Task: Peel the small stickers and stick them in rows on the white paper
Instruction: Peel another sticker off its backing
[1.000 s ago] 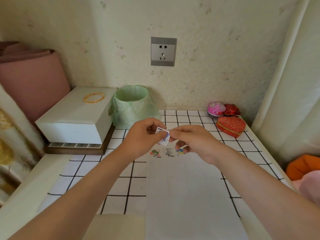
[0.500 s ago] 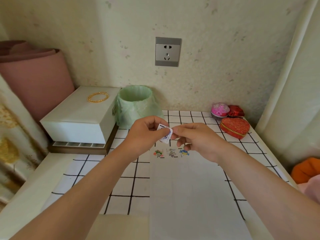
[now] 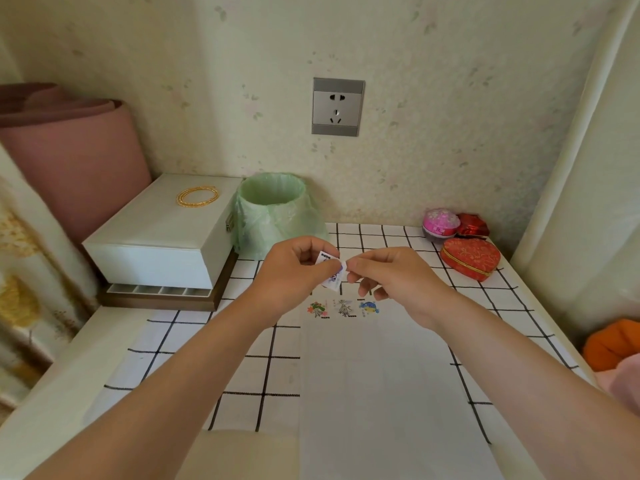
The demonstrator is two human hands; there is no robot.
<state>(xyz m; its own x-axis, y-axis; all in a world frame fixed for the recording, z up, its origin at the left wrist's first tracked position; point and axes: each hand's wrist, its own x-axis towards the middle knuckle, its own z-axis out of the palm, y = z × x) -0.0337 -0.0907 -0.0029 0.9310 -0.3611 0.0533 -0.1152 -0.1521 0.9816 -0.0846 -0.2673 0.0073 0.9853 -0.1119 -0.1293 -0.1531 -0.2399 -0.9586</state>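
Over white paper (image 3: 377, 393), left hand (image 3: 294, 271), right hand (image 3: 394, 282) — pinching rectangular sticker (image 3: 331, 271)

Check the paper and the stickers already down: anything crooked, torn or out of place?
Nothing stands out. Three stuck stickers form a level row at the white paper's far end, none overlapping. The left hand and right hand pinch another sticker above them.

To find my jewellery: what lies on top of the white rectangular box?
A thin gold bangle lies on the lid of the white rectangular box, towards the back. The closed lid hides whatever is inside.
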